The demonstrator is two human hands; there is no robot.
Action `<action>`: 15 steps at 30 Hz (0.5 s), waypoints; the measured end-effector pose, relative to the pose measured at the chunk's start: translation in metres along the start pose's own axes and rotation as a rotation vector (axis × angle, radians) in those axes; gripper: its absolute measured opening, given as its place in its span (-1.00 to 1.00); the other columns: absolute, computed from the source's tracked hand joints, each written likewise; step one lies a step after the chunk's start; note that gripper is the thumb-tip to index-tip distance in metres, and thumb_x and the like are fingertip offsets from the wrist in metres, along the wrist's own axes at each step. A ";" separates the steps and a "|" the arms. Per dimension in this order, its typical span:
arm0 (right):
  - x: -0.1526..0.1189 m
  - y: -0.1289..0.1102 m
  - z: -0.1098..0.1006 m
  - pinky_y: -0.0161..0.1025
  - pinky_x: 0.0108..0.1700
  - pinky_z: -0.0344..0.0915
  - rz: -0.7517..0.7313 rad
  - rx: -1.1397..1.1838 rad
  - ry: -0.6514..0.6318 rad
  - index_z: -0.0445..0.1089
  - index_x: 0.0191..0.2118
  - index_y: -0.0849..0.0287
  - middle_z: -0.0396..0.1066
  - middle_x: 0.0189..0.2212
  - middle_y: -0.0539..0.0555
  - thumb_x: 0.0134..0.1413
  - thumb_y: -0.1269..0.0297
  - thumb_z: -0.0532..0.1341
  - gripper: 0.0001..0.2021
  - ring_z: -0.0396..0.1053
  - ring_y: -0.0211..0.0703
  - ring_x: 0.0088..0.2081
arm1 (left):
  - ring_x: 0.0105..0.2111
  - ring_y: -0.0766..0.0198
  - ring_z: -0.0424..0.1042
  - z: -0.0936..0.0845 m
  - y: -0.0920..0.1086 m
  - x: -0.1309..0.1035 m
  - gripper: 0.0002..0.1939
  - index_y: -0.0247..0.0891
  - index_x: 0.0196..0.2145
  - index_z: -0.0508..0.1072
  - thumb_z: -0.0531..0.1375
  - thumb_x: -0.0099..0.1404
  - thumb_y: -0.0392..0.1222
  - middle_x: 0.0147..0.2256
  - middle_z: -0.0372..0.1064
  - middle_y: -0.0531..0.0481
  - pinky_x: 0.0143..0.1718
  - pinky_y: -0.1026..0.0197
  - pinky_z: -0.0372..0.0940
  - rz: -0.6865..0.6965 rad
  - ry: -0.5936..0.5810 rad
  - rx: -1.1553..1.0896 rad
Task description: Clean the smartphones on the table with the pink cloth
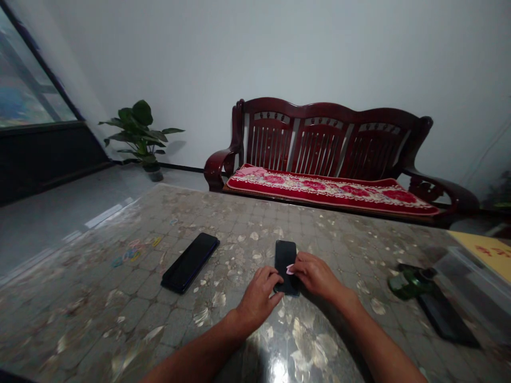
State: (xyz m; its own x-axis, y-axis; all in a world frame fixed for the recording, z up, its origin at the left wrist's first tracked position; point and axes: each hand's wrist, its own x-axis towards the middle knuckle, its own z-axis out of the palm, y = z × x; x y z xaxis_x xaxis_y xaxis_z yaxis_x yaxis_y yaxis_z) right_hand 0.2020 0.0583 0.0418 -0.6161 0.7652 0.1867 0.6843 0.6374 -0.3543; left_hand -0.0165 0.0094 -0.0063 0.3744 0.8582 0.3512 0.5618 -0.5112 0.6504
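The left hand (pixel 257 298) has its fingers bent at the near-left edge of a dark phone (pixel 286 251) lying on the table (pixel 120 298); whether they grip is unclear. The right hand (pixel 316 274) pinches a pink scrap (pixel 289 269) over the phone. Beyond the table stands a wooden bench (pixel 317 146).

One camera sits on the person's head. It looks ahead and down across the counter (pixel 231 287). The fingers (pixel 269 273) are near, just below the middle. The bench (pixel 318 146), plant (pixel 138 133) and wall (pixel 279 48) are farther off. The wide view catches a window (pixel 27 80) at the left edge.
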 end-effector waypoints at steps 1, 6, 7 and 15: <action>-0.001 -0.001 0.000 -0.29 -0.22 0.18 -0.013 0.009 -0.007 0.58 -0.21 0.06 0.40 -0.35 0.04 0.20 0.47 0.16 -0.75 0.35 -0.15 -0.24 | -0.04 0.08 0.36 0.000 0.000 0.000 -0.68 -0.21 -0.17 0.45 0.30 0.14 -0.49 -0.10 0.36 -0.07 0.01 0.06 0.31 0.002 0.003 -0.001; 0.001 -0.001 -0.001 -0.28 -0.21 0.18 0.066 -0.017 0.070 0.58 -0.20 0.10 0.41 -0.33 0.08 0.24 0.45 0.14 -0.75 0.34 -0.14 -0.24 | -0.05 0.10 0.38 0.000 0.000 0.000 -0.70 -0.20 -0.19 0.45 0.29 0.14 -0.48 -0.11 0.37 -0.06 0.00 0.08 0.32 0.015 0.025 -0.003; 0.001 -0.001 -0.001 -0.28 -0.21 0.18 0.075 -0.015 0.069 0.58 -0.20 0.11 0.41 -0.33 0.08 0.23 0.46 0.14 -0.75 0.35 -0.14 -0.24 | -0.06 0.10 0.38 -0.001 0.000 0.000 -0.70 -0.20 -0.19 0.45 0.29 0.14 -0.48 -0.12 0.37 -0.06 0.00 0.08 0.32 0.016 0.026 -0.003; -0.005 -0.005 -0.005 -0.30 -0.21 0.17 0.051 -0.001 -0.023 0.59 -0.21 0.06 0.42 -0.33 0.05 0.20 0.47 0.15 -0.73 0.36 -0.15 -0.23 | -0.06 0.10 0.39 0.000 0.000 0.000 -0.71 -0.20 -0.19 0.46 0.29 0.16 -0.46 -0.12 0.38 -0.06 -0.01 0.06 0.33 0.010 0.020 0.002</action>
State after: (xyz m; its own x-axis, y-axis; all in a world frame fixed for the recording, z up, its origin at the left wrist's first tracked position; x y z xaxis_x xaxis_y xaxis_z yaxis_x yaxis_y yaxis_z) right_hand 0.2033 0.0518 0.0472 -0.5890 0.7945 0.1477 0.7153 0.5977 -0.3621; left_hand -0.0157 0.0096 -0.0062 0.3647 0.8540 0.3710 0.5599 -0.5195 0.6454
